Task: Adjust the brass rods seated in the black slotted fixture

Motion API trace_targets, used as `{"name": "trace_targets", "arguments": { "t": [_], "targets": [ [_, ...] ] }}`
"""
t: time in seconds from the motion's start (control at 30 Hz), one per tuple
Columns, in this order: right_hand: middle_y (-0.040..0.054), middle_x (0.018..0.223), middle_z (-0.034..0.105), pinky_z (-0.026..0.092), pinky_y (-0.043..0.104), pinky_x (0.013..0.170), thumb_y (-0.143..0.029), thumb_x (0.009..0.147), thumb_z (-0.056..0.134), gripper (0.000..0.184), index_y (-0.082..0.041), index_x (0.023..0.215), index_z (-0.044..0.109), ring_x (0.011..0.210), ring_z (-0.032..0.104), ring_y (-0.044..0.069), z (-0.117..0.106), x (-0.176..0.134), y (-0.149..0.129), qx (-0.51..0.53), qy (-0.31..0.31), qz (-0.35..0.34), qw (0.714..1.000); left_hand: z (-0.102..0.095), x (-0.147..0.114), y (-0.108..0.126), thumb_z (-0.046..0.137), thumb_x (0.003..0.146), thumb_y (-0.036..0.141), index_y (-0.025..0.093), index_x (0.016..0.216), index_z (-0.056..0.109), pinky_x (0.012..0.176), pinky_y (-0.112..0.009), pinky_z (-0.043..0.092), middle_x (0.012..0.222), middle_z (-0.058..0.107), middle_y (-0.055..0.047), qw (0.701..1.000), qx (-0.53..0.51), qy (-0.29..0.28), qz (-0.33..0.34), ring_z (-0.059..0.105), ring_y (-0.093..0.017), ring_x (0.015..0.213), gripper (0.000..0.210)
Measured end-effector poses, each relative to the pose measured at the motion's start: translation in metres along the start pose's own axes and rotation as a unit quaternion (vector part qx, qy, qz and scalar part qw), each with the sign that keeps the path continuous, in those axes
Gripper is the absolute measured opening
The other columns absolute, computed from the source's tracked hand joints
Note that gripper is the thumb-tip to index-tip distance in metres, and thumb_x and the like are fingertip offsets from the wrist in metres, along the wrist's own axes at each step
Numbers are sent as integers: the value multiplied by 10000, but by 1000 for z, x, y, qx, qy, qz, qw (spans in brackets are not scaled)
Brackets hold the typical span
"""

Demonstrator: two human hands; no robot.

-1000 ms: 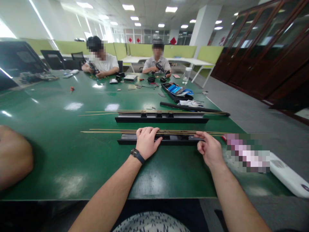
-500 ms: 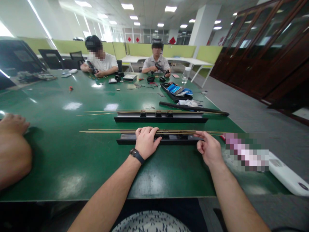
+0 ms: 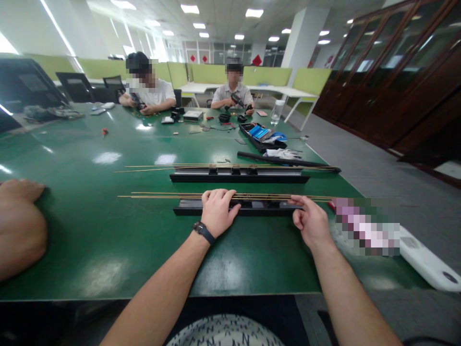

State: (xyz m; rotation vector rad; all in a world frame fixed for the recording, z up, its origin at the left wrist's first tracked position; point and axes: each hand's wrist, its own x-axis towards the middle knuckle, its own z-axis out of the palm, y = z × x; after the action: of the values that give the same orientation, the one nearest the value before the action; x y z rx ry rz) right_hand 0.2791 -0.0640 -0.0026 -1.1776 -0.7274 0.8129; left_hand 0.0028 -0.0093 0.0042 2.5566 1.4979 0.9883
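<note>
A long black channel-shaped rail [image 3: 266, 211] lies crosswise on the green table in front of me, with several thin brass-coloured rods [image 3: 162, 195] running along its far side and past both ends. My left hand [image 3: 219, 209], wearing a dark wristwatch, grips the rail from above; its fingers bend over the rods and hide their tips, while the thumb lies along the near side. At the rail's right end my right hand [image 3: 312, 221] touches the rods with its extended forefingers. Its thumb and other fingers are loosely bent, apart from the forefingers.
Parallel behind lies a second black rail [image 3: 239, 179] with rods. Farther back are a black tube [image 3: 288, 162], white gloves [image 3: 283, 154] and a black tray [image 3: 255, 139]. A white device [image 3: 425, 259] sits right. Another person's arm [image 3: 21, 226] rests left; two people sit opposite.
The person's hand at the far left has shifted slightly down. My own hands, the rails and the rods stay essentially where they were.
</note>
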Motion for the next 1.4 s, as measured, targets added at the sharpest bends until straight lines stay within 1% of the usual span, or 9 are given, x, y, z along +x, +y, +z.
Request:
{"name": "trace_targets", "arguments": {
  "t": [0.17,0.27,0.4,0.63,0.77,0.9,1.17,1.27,1.4],
  "targets": [
    [85,941,730,215,186,282,-501,842,713,358,-173,977,760,370,475,48,1,-2,-1,-10,-41,6,999,0,0,0,650,936,414,285,1235,647,1027,-470,337,1174,710,-69,1000,-2,2,1,613,-266,1138,325],
    [94,939,730,211,185,281,-506,838,719,370,-162,968,768,370,478,46,1,-1,0,-13,-24,4,1000,0,0,0,661,931,406,285,1228,649,1022,-469,336,1161,711,-62,1000,-2,7,3,615,-262,1130,321],
    [81,902,719,213,179,283,-483,831,729,344,-160,940,762,366,485,47,-1,1,2,-5,4,-10,1000,0,0,0,660,933,407,282,1226,647,1019,-473,335,1153,712,-64,1000,-2,10,5,619,-265,1124,318],
    [94,946,741,214,178,287,-463,850,713,330,-163,978,767,366,479,47,0,-2,1,-6,-39,6,999,0,0,-1,649,940,414,284,1238,644,1030,-476,331,1182,711,-72,1000,1,3,4,612,-270,1147,325],
    [103,933,742,216,179,286,-459,854,709,335,-150,967,771,366,484,50,0,-1,1,-4,-22,-3,1000,0,0,-1,653,939,409,277,1237,642,1028,-476,330,1177,713,-75,1000,1,3,4,614,-269,1143,327],
    [86,902,732,207,175,283,-450,846,712,313,-155,936,765,362,483,51,-1,1,2,3,6,-11,1000,-1,0,0,658,937,408,279,1236,644,1019,-474,330,1172,714,-66,1000,0,1,6,616,-266,1138,325],
    [85,934,742,215,171,292,-461,847,714,328,-166,978,767,369,490,52,1,-3,0,-5,-41,8,999,-3,1,1,663,936,401,275,1228,653,1006,-471,336,1166,715,-56,1000,4,0,3,619,-257,1134,318],
    [91,916,744,212,172,289,-464,843,714,341,-155,977,766,363,490,54,1,-2,0,-3,-36,13,999,-3,1,1,659,939,405,271,1227,652,1001,-473,336,1163,715,-58,1000,5,1,5,620,-260,1132,318],
    [100,907,743,213,174,288,-456,844,711,343,-135,953,766,359,490,51,1,0,1,1,-4,2,1000,-2,1,0,658,938,400,267,1229,652,1006,-475,336,1164,716,-67,1000,3,4,7,623,-266,1130,321]
  ]
}}
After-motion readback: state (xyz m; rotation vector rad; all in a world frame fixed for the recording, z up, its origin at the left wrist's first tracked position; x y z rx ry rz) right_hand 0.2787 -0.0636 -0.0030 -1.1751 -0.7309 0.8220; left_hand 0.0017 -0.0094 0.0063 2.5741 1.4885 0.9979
